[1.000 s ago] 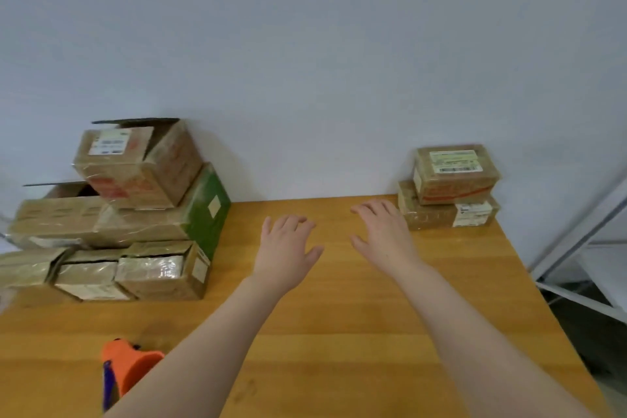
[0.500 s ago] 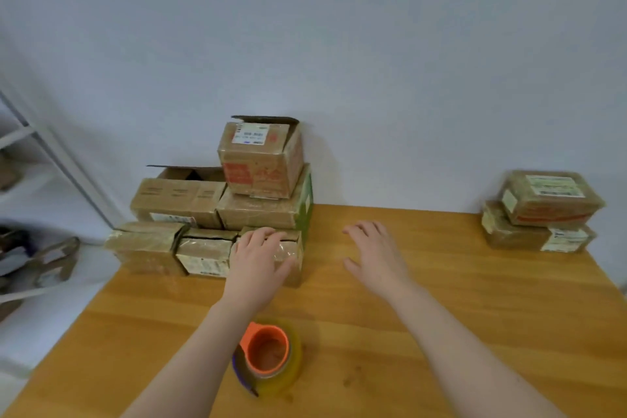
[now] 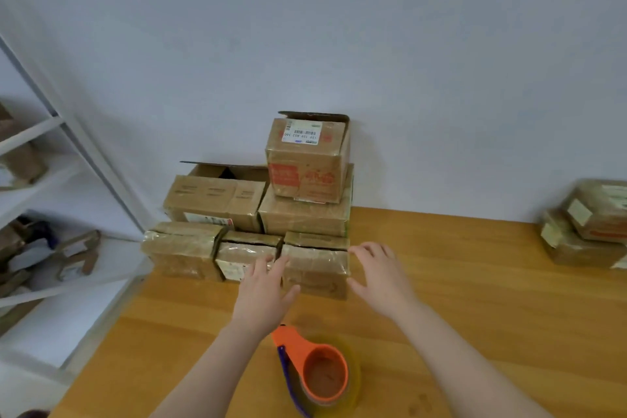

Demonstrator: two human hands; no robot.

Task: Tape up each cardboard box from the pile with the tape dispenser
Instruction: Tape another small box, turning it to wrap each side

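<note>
Both hands were spread open, holding nothing: left hand (image 3: 264,290) and right hand (image 3: 381,282) flanked the front box (image 3: 315,270) of the pile, centre frame. The dispenser (image 3: 314,372) lay lower centre.

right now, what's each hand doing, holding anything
Left hand: open, holding nothing, by the nearest box.
Right hand: open, holding nothing, right of that box.

One view only, worn on your head, wide-angle. It looks forward and down across the bench (image 3: 475,299) toward the wall (image 3: 339,44), with the pile of boxes (image 3: 307,214) near centre frame and close in. Your forearms (image 3: 210,370) enter from the lower edge, nearer than the pile. Shelving (image 3: 51,159) shows left of the pile.
</note>
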